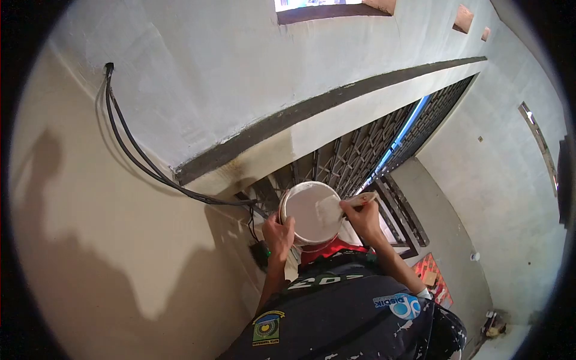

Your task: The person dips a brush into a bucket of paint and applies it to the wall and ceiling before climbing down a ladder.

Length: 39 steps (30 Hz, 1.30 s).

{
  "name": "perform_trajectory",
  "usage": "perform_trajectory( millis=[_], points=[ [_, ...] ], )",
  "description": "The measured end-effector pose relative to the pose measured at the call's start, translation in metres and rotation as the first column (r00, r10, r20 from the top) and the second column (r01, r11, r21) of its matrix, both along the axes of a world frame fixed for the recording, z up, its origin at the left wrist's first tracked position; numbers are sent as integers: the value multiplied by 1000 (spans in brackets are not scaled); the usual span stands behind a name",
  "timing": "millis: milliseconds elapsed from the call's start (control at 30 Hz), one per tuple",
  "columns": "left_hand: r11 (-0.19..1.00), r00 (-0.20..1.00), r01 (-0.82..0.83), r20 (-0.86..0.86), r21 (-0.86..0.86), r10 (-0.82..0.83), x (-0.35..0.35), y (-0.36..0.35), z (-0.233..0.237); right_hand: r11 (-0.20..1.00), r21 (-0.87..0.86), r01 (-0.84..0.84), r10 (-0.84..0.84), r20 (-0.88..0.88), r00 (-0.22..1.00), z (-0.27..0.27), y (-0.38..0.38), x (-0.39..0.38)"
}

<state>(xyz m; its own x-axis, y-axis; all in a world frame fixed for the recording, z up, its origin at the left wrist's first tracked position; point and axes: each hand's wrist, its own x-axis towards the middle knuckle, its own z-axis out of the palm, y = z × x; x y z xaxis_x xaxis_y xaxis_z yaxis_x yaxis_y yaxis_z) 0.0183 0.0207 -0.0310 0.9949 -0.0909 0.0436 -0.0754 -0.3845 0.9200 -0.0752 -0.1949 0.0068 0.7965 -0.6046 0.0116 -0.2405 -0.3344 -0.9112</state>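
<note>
A round white bucket (303,219) with pale paint inside is held in front of my dark, paint-spotted shirt. My left hand (279,235) grips the bucket's left rim, with the thumb on the edge. At the opposite rim my right hand (362,217) is closed around the handle of a paint brush (359,200). The brush's wide, paint-covered head reaches over the bucket's right side; whether its tip touches the paint I cannot tell.
Black cables (141,163) hang from a hole in the wall and run toward the bucket's left. A dark folding metal gate (342,157) stands beyond the bucket. Lower right are a red patterned box (433,277) and small items on the floor.
</note>
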Motion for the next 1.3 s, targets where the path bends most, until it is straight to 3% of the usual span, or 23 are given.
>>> perform_trajectory(
  millis=[33, 167, 233, 267, 300, 367, 567, 600, 633, 667, 733, 767, 800, 867, 900, 933, 1000, 1133, 1200, 1300],
  points=[
    [1000, 1000, -6, -21, 30, 7, 1, 0, -5, 994, -110, -17, 18, 4, 1000, 1, 3, 2],
    [992, 997, -14, -77, 127, 24, 0, 1, -9, 1000, -13, -28, 28, 45, 999, 1, 4, 8],
    [991, 999, -3, -53, 134, 10, -1, -2, 3, 970, -241, -31, 30, -8, 1000, 9, 3, 8],
    [990, 1000, 8, -27, 141, -5, -3, -3, 7, 970, -240, -30, 29, -10, 1000, 7, 2, 8],
    [990, 1000, 9, -31, 142, -5, -5, -4, 5, 977, -209, -30, 27, -17, 1000, 2, 1, 9],
    [999, 999, 27, 20, -25, -26, -3, -6, -2, 983, -179, -30, 28, -16, 999, 0, -2, 10],
    [998, 999, 33, -9, 58, -33, 1, 0, -14, 993, -121, 9, -9, 2, 1000, 1, -4, 9],
    [998, 999, 32, -9, 58, -32, 1, 0, -16, 990, 135, 50, -53, 18, 998, 0, -7, 10],
    [998, 998, 11, -64, 59, -7, 1, 1, -18, 920, 383, 83, -99, 23, 995, -1, -10, 11],
    [998, 993, -9, -120, 62, 17, 1, 1, -13, 920, 382, 82, -99, 25, 995, -6, -14, 11],
    [1000, 991, 0, -131, 30, 4, 1, 3, 1, 643, 762, 78, -131, 9, 991, -9, -22, 11],
    [1000, 990, 9, -140, 0, -9, 2, 3, 6, 436, 889, 139, -192, -59, 980, -10, -22, 13],
    [1000, 991, 9, -135, -2, -9, 2, 3, 8, 437, 889, 134, -192, -54, 980, -19, -28, 14],
    [999, 992, 1, -127, -54, -8, 1, 4, 10, -37, 999, 25, -119, -29, 993, -48, -42, 14],
    [998, 993, 1, -118, -57, -8, 2, 5, 7, -119, 991, 55, -124, -69, 990, -39, -38, 16],
    [997, 996, 4, -94, -71, -10, 3, 6, 2, -115, 992, 44, -123, -58, 991, -34, -35, 18],
    [996, 998, 3, -60, -89, -9, 5, 7, 0, -266, 963, 37, -79, -60, 995, -28, -31, 22],
    [998, 995, -10, -100, -67, 3, 5, 14, 9, -292, 955, -43, -67, 24, 997, -19, -26, 31],
    [997, 993, -10, -114, -82, 1, 6, 17, 17, -280, 958, -62, -50, 50, 998, -9, -23, 35],
    [995, 984, -33, -172, 93, 49, 10, 17, 2, -195, 974, -118, -99, 100, 990, 30, -21, 57]
  ],
)
